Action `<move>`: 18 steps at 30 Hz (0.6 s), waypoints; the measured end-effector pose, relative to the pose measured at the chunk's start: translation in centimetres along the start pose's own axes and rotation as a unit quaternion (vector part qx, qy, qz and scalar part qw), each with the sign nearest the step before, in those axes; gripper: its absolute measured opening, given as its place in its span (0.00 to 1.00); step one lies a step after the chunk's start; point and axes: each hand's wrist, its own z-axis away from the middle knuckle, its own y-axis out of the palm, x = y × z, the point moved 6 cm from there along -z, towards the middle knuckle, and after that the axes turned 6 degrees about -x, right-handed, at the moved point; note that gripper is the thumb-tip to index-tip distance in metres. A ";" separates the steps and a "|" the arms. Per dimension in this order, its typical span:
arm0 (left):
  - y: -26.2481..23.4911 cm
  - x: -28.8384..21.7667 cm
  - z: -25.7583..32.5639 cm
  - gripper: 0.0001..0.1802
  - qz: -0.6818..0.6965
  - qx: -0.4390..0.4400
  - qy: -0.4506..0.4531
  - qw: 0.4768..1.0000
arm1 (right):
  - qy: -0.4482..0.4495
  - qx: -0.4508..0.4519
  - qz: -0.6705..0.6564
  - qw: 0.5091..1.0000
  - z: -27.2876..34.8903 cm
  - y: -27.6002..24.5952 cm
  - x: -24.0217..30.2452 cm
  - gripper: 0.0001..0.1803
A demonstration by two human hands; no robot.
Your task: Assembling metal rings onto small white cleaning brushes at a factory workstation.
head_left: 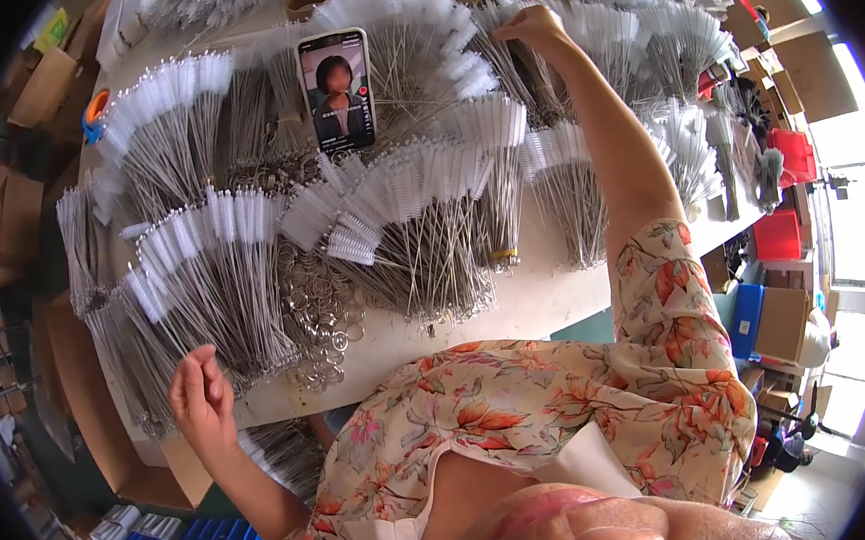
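A single head-worn fisheye camera looks steeply down from above the person's chest onto the table [545, 302], close enough that the floral blouse [563, 411] fills the near edge. The view faces the far side of the table (straight edges bow toward the dark rim), with floor and boxes visible left and right.

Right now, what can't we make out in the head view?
- Right hand: fingertips buried in the white-tipped wire brushes; whether it grips one is hidden.
- Left hand: fingers curled, palm side turned away; holding anything cannot be told.
- Metal rings: too small and tangled to count.
- Table near edge: covered by the floral sleeve.
- Far shelves and boxes: bent and blurred at the fisheye rim.
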 end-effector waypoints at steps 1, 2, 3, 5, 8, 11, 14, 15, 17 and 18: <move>0.6 0.0 0.1 0.14 0.015 -0.010 0.022 1.000 | -0.002 -0.019 -0.001 1.000 0.1 -0.9 0.6 0.17; 0.9 0.2 0.0 0.14 0.018 -0.016 0.025 0.999 | 0.002 -0.069 -0.002 0.998 0.4 -2.4 0.9 0.16; 1.9 0.2 -0.4 0.14 0.012 0.011 0.051 0.999 | -0.002 -0.136 0.013 0.991 -1.0 -4.1 -1.1 0.15; 3.3 -0.2 0.1 0.15 0.003 0.031 0.078 0.996 | -0.132 -0.264 0.074 0.953 1.5 -8.7 2.8 0.19; 8.4 -1.0 1.6 0.14 -0.032 0.069 0.142 0.987 | -0.100 -0.254 -0.150 0.950 9.0 -14.2 7.9 0.18; 13.3 -1.4 4.2 0.12 -0.048 0.133 0.237 0.961 | -0.207 -0.089 -0.438 0.870 15.7 -12.9 13.1 0.22; 18.0 -0.7 6.0 0.16 -0.054 0.218 0.309 0.924 | -0.186 0.061 -0.587 0.785 24.3 -9.6 15.6 0.16; 19.5 0.2 6.3 0.16 -0.045 0.247 0.331 0.910 | -0.174 0.102 -0.619 0.759 27.0 -7.7 16.1 0.16; 21.6 2.0 7.5 0.15 -0.075 0.241 0.339 0.906 | -0.142 0.180 -0.636 0.737 32.4 -4.4 17.6 0.14; 21.7 2.7 7.9 0.15 -0.097 0.214 0.361 0.903 | -0.041 0.210 -0.535 0.817 34.8 -2.7 17.1 0.12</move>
